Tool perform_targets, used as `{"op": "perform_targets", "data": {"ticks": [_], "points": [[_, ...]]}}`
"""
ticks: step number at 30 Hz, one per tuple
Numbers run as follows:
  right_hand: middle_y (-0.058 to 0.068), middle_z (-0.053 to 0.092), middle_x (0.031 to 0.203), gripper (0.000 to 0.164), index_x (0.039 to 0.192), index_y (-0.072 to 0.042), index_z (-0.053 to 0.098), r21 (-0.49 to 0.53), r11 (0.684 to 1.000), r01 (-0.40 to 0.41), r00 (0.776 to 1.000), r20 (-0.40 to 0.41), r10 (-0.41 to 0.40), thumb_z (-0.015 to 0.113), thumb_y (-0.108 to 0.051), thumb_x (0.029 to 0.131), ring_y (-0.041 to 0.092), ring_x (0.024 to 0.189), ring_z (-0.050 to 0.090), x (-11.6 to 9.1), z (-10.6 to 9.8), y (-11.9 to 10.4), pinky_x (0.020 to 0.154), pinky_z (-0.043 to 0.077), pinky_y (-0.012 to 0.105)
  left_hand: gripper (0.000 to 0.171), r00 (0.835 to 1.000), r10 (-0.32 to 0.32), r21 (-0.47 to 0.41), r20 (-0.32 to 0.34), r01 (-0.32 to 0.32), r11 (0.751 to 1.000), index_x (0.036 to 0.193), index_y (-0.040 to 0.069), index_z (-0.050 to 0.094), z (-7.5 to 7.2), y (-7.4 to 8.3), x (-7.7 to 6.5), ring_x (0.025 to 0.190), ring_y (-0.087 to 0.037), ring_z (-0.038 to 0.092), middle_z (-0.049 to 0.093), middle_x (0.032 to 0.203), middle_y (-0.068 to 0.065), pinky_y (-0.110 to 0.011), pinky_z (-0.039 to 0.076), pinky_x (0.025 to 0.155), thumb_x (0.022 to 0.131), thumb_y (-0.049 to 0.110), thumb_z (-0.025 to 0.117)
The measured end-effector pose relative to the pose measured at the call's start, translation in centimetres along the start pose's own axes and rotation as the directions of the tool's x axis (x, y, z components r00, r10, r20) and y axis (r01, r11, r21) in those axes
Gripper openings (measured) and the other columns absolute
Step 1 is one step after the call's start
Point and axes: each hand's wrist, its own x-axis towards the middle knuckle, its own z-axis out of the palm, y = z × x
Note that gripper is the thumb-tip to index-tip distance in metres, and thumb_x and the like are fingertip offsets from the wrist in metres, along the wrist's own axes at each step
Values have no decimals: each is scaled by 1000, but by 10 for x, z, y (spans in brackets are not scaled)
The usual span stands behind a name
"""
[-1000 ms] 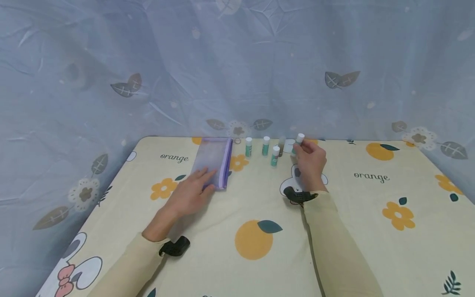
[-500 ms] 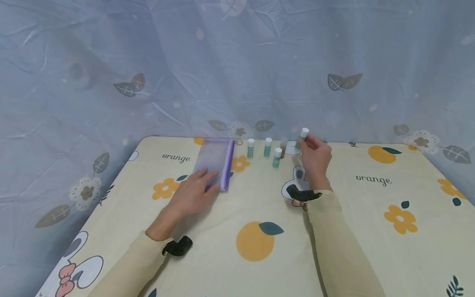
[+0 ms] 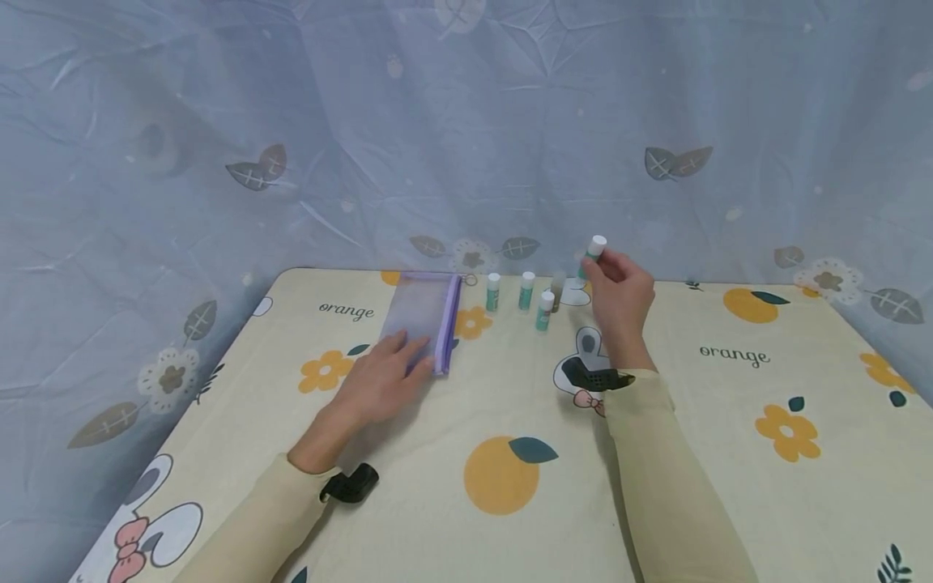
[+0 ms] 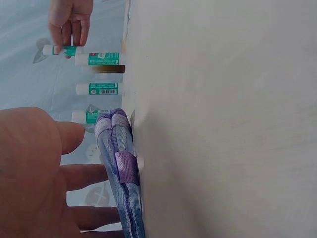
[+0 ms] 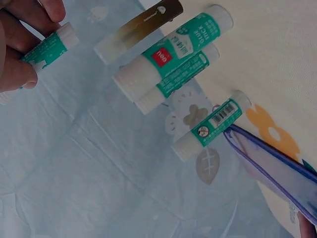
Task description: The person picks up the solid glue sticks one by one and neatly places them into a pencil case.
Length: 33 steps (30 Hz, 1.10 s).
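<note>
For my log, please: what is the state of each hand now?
Left hand: open, touching the purple zip pouch.
Right hand: holding a green glue stick.

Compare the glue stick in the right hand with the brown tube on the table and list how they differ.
The held glue stick is green and white; the brown tube fades to a pale top. The held glue stick is tilted and off the table, pinched by the right hand; the brown tube stands upright on it. Both are slim.
</note>
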Motion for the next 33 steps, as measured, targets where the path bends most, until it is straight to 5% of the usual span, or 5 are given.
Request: {"op": "perform_targets", "data": {"ticks": [9, 33], "points": [[3, 72, 142, 42, 141, -20, 69, 9, 999, 37, 999, 8, -37, 69, -39, 104, 17, 133, 66, -4, 0, -8, 116, 51, 34, 62, 998, -14, 12, 56, 14, 1000, 166, 8, 36, 0, 1, -3, 160, -56, 17, 20, 172, -33, -71, 23, 127, 114, 43, 36], [5, 73, 140, 40, 140, -18, 70, 32, 994, 100, 995, 11, -101, 70, -36, 104, 18, 131, 67, -10, 2, -15, 114, 53, 36, 64, 999, 7, 0, 50, -7, 1000, 166, 7, 34, 0, 0, -2, 161, -54, 16, 20, 173, -31, -70, 24, 127, 114, 43, 38]]}}
